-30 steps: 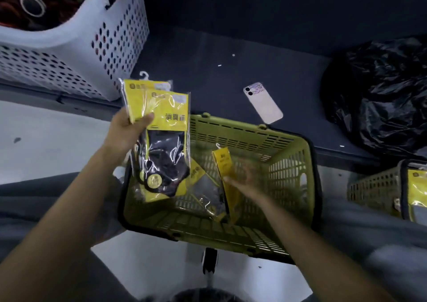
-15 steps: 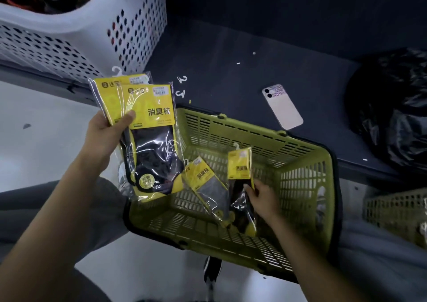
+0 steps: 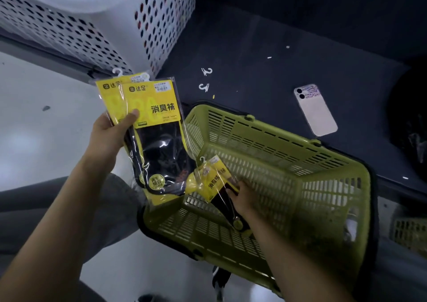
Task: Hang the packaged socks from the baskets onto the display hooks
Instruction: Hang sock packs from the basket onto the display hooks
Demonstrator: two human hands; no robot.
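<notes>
Packaged socks, held stack (image 3: pixel 157 140): at least two yellow-and-black packs, fanned and upright, just above the left rim of the green basket (image 3: pixel 277 135). The left hand (image 3: pixel 108 135) grips them, thumb pressed across the yellow card, white hanger tabs pointing up.

Packaged socks, single pack (image 3: pixel 215 179): inside the green basket near its left wall, tilted, hanger tab toward the held stack. The right hand (image 3: pixel 242 197) is curled round its dark lower half.

Step in hand, as judged: gathering packs out of the basket into one bundle for hanging. To do it well, bring the single pack up face-forward, slide its card under the left thumb and line up its tab with the others. Pinch card rather than film, which looks slippery.

Loose hanger tabs (image 3: pixel 205 80): two white ones on the dark shelf (image 3: pixel 254 36), just beyond the basket's far rim.

Phone (image 3: pixel 315 110): face down, beyond the far rim, toward the right.

White perforated basket (image 3: pixel 69 36): beyond the far-left corner.

Black bag (image 3: pixel 411 128): right of the basket, partly cut off.

Display hooks: not in view.
</notes>
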